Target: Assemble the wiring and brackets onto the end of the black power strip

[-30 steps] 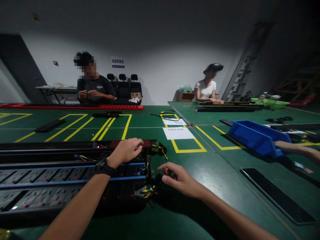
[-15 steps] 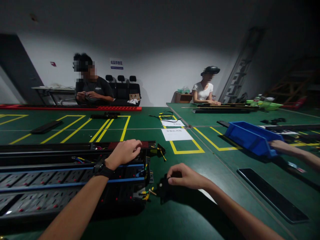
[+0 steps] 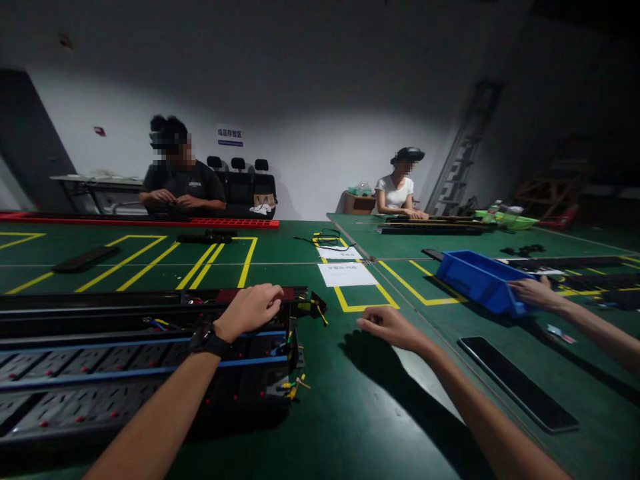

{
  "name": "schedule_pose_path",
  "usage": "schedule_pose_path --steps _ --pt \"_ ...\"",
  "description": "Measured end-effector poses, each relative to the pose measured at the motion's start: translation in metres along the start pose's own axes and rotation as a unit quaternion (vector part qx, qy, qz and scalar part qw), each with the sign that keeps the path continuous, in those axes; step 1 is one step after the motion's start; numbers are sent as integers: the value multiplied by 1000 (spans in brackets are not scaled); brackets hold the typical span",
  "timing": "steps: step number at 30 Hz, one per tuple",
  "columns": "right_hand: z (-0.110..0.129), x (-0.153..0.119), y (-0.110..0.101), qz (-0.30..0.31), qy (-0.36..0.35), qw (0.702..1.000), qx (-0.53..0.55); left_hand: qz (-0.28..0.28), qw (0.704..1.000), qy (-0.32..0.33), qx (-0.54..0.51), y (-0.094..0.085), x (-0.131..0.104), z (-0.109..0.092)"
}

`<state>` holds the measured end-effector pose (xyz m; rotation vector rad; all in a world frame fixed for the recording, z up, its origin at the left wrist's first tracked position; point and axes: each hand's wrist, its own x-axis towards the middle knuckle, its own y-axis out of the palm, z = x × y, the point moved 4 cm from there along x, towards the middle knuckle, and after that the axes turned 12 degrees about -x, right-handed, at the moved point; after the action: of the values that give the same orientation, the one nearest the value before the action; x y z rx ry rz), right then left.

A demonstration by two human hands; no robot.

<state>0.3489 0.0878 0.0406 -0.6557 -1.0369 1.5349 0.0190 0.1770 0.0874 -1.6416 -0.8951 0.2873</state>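
Note:
Across the near left of the green table lie long black rail housings (image 3: 150, 373) with blue strips, rows of slotted black plates and small red dots. My left hand (image 3: 253, 308), with a dark band on the wrist, bends its fingers over the far black rail (image 3: 165, 308) close to its right end. Yellow-green wire ends (image 3: 295, 387) stick out at the housings' right end. To the right, my right hand (image 3: 387, 325) hovers above the table with its fingers curled in. Whatever its fingers may hold is hidden from me.
A co-worker's hand (image 3: 533, 292) touches a blue bin (image 3: 480, 283) at the right. A phone-like black slab (image 3: 520, 383) lies nearer. White paper sheets (image 3: 347, 275), yellow tape outlines and a black bar (image 3: 87, 259) are farther back. Two people sit across the table.
My right hand has moved up and to the right, away from the housings' wire ends. My left hand stays on the rail. The view has shifted slightly.

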Motion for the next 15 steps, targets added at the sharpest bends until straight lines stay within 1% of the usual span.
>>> schedule_pose_path --steps 1,3,5,7,8,10,12,15 --pt "21 -1 3 -2 -23 1000 15 1 1000 -1 0 0 0 0" --pt "68 -5 12 10 -84 996 -1 1 1000 -6 1 1 0 2" --pt "110 -10 23 3 -118 991 -64 -3 1000 -10 1 1 -1 3" --pt "140 -14 36 7 -134 983 -124 -7 1000 -11 0 1 -1 3" --pt "150 -15 43 9 -144 978 -148 -8 1000 -10 -1 1 -1 3" --pt "163 -15 56 11 -162 968 -190 -10 1000 -10 0 1 -1 3" --pt "168 -12 66 17 -167 960 -223 -13 1000 -10 1 1 -1 3" --pt "173 -7 75 24 -165 954 -247 -16 1000 -6 -3 0 0 2"
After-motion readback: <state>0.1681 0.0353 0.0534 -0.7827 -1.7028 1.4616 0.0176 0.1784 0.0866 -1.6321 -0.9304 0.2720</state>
